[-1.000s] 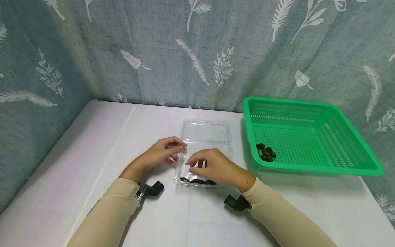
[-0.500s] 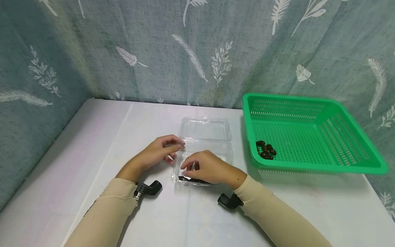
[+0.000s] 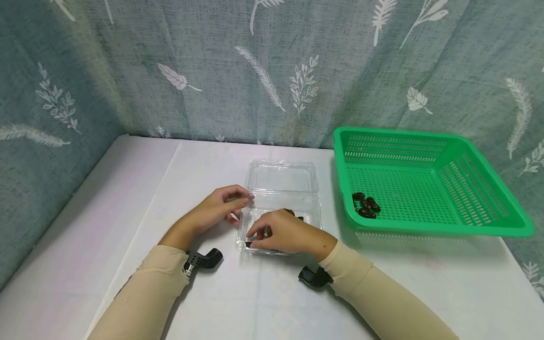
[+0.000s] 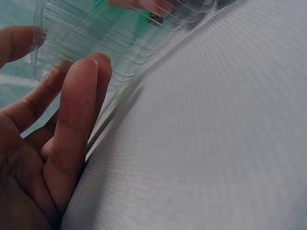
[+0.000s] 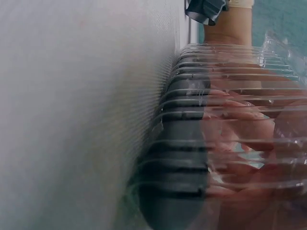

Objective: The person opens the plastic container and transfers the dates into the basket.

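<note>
Container (image 3: 272,201), clear and ribbed, stands on the white surface (image 3: 212,302), its lid (image 3: 282,177) folded back on the far side. The person's left grip (image 3: 218,208), a bare hand with lightly bent fingers, touches the container's left side; whether thumb and finger pinch the plastic cannot be told. The right grip (image 3: 282,231) is over the container's near part with fingers bent, thumb and index fingertips at one dark piece (image 3: 248,244); whether they are closed together on it or apart from it cannot be told. Further dark pieces (image 3: 290,211) show inside the container past that hand, which hides part of the interior. To the right, a green basket (image 3: 444,230) with perforated walls holds several glossy brown pieces (image 3: 366,208) in its near left corner. Both arms wear beige sleeves (image 3: 144,293). Grey-green fabric (image 3: 148,104) with white leaf prints hangs behind.
</note>
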A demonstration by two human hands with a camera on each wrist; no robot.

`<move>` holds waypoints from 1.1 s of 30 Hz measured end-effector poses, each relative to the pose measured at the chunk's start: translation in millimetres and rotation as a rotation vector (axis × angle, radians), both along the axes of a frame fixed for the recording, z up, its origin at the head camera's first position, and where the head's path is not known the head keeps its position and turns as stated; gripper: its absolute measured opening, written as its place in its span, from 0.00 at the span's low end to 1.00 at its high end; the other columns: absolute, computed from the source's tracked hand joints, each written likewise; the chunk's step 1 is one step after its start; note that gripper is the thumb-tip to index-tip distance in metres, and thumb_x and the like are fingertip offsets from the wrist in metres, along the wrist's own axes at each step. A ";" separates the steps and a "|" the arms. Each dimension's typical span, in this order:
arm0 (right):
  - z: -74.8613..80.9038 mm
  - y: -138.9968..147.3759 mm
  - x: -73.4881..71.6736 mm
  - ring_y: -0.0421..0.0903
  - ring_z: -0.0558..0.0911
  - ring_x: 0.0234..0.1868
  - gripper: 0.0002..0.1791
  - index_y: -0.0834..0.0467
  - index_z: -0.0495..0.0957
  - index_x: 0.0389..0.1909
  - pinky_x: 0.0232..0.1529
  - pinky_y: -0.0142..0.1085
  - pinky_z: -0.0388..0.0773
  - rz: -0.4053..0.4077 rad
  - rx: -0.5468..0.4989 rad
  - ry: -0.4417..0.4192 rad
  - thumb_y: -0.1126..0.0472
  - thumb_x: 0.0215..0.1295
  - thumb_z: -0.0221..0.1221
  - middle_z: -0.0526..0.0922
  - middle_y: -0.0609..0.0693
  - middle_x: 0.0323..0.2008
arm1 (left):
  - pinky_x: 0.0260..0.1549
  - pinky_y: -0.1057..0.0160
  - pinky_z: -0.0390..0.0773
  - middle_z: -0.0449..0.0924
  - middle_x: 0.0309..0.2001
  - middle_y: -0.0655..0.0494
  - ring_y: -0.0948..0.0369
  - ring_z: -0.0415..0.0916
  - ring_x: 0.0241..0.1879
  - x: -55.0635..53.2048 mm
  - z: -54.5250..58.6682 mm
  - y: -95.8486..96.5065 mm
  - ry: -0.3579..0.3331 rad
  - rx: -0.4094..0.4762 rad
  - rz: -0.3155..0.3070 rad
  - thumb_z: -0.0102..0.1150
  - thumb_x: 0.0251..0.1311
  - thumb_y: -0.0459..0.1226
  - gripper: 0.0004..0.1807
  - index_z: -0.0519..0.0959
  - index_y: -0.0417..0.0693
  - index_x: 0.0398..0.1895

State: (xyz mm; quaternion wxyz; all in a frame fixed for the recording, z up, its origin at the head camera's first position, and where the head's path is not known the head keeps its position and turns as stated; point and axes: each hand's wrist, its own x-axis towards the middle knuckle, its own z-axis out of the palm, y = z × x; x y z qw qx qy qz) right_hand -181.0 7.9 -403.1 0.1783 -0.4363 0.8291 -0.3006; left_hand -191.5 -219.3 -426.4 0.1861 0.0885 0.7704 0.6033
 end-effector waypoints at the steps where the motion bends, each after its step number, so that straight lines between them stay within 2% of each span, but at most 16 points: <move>1: 0.4 -0.2 0.1 0.30 0.77 0.30 0.07 0.50 0.88 0.40 0.36 0.26 0.71 0.001 0.005 0.003 0.57 0.61 0.70 0.83 0.38 0.28 | 0.30 0.59 0.87 0.76 0.57 0.40 0.60 0.79 0.32 0.1 0.1 0.1 -0.001 0.000 0.001 0.54 0.72 0.41 0.20 0.74 0.38 0.59; 7: 0.4 -0.7 -0.7 0.29 0.77 0.30 0.07 0.49 0.89 0.39 0.36 0.27 0.71 0.001 0.035 0.017 0.57 0.60 0.70 0.83 0.38 0.28 | 0.30 0.59 0.87 0.76 0.57 0.40 0.60 0.78 0.32 0.9 0.9 0.4 -0.003 0.006 0.005 0.55 0.72 0.41 0.20 0.74 0.38 0.59; 17: -0.9 -1.0 0.2 0.29 0.76 0.30 0.06 0.47 0.90 0.38 0.39 0.31 0.67 0.011 0.074 0.051 0.57 0.60 0.70 0.83 0.38 0.29 | 0.30 0.59 0.87 0.76 0.58 0.38 0.61 0.78 0.31 1.3 -2.3 -0.1 -0.009 0.018 -0.002 0.54 0.72 0.41 0.19 0.73 0.37 0.59; 23: -0.7 0.4 -0.6 0.35 0.79 0.32 0.05 0.49 0.88 0.36 0.39 0.29 0.70 0.011 0.038 0.012 0.60 0.59 0.69 0.83 0.39 0.31 | 0.31 0.59 0.87 0.76 0.59 0.39 0.60 0.79 0.32 1.4 -2.3 -0.6 -0.009 0.018 0.003 0.54 0.72 0.41 0.19 0.73 0.38 0.59; 33: -2.0 3.2 -2.4 0.32 0.75 0.27 0.04 0.51 0.86 0.34 0.30 0.25 0.73 0.002 -0.024 -0.098 0.63 0.59 0.70 0.84 0.41 0.31 | 0.30 0.60 0.87 0.76 0.58 0.39 0.61 0.78 0.32 0.7 -0.5 -0.1 -0.006 0.003 0.006 0.54 0.72 0.41 0.19 0.74 0.38 0.59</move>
